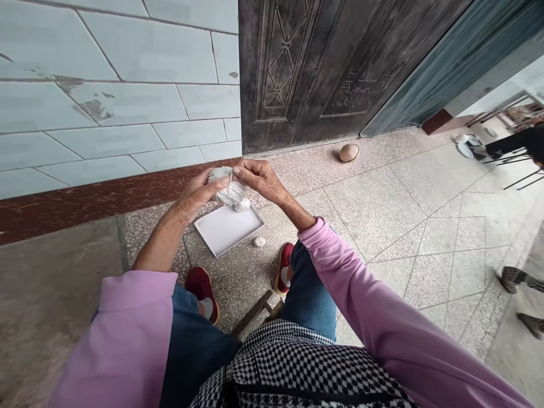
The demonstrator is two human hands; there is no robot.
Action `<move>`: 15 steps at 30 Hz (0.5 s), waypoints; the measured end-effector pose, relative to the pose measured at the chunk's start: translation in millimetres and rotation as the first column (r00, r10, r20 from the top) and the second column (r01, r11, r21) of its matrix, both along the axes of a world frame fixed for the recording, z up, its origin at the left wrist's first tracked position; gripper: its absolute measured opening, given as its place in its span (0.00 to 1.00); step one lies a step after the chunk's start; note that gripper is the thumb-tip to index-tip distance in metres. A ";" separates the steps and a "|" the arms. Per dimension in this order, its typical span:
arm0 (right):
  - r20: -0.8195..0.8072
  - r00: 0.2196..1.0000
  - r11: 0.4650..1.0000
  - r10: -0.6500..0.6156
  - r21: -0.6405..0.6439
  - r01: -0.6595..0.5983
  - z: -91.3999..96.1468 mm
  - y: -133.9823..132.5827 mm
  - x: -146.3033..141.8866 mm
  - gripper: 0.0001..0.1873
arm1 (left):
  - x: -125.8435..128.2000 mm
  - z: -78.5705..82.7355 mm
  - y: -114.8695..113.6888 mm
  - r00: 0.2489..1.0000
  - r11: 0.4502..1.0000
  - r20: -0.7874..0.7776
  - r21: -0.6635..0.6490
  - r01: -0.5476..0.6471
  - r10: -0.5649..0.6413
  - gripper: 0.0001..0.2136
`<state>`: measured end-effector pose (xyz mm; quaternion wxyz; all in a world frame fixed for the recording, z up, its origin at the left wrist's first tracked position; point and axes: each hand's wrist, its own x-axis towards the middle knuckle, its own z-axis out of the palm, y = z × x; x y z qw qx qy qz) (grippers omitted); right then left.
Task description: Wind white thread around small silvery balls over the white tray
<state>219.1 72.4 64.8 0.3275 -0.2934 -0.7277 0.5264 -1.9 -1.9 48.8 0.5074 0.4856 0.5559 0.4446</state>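
Both hands are raised in front of me, over the floor. My left hand (196, 192) cups a crinkled silvery bundle (227, 190) from the left, its fingers curled round it. My right hand (260, 178) comes in from the right and pinches a thin strip at the bundle's top between thumb and fingers. A smaller silvery lump (242, 205) hangs just under the bundle. Below the hands a flat white tray (225, 229) lies on the floor, and a small pale ball (259, 242) rests beside its near right corner.
I sit low, knees apart, red shoes (203, 292) on a speckled stone floor. A pale tiled wall (119, 102) with a dark red skirting stands ahead, next to a dark carved door (331, 62). A round tan object (349, 152) lies by the door. Another person's feet (521, 280) show at right.
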 end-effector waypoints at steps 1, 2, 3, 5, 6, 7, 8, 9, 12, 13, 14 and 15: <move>-0.005 1.000 1.000 -0.014 0.008 0.014 -0.8 2.0 0.7 0.33 | 1.3 1.8 -1.2 0.999 0.999 0.043 -0.026 0.025 -0.023 0.43; -0.009 1.000 1.000 -0.025 0.014 0.025 -1.7 4.0 1.4 0.34 | 1.9 2.9 -2.1 0.997 0.998 0.055 -0.040 0.055 -0.052 0.42; -0.008 0.999 0.999 -0.032 0.016 0.032 -2.6 5.9 2.0 0.35 | 1.8 3.5 -2.6 0.995 0.995 0.054 -0.049 0.091 -0.088 0.41; -0.003 0.999 0.999 -0.048 0.007 0.048 -3.8 9.4 2.6 0.36 | 0.8 3.1 -2.7 0.985 0.984 0.042 -0.060 0.169 -0.166 0.39; 0.002 0.998 0.998 -0.059 -0.003 0.059 -3.9 11.0 2.6 0.37 | 0.2 2.3 -2.2 0.977 0.975 0.038 -0.063 0.211 -0.209 0.39; 0.012 0.997 0.997 -0.073 -0.015 0.073 -3.6 12.3 2.3 0.37 | -0.4 1.0 -1.4 0.969 0.968 0.040 -0.061 0.245 -0.243 0.40; 0.028 0.996 0.996 -0.087 -0.030 0.088 -3.1 13.3 1.8 0.36 | -0.9 -0.6 -0.3 0.963 0.962 0.046 -0.053 0.267 -0.265 0.41; 0.048 0.994 0.994 -0.099 -0.048 0.101 -2.4 13.9 1.2 0.36 | -1.4 -2.5 0.9 0.959 0.959 0.058 -0.039 0.281 -0.279 0.41; 0.091 0.989 0.986 -0.113 -0.112 0.123 0.1 13.0 -1.3 0.36 | -2.0 -7.7 3.9 0.947 0.954 0.112 0.007 0.301 -0.300 0.41; 0.094 0.990 0.984 -0.108 -0.133 0.120 0.6 12.1 -1.9 0.36 | -1.8 -8.7 4.3 0.941 0.948 0.121 0.013 0.317 -0.316 0.40; 0.093 0.991 0.982 -0.100 -0.151 0.113 0.7 11.3 -2.1 0.35 | -1.2 -8.9 4.4 0.931 0.939 0.122 0.013 0.344 -0.343 0.39; 0.085 0.992 0.981 -0.096 -0.161 0.109 0.6 10.7 -2.0 0.35 | -0.1 -8.4 4.2 0.922 0.929 0.116 0.011 0.371 -0.370 0.39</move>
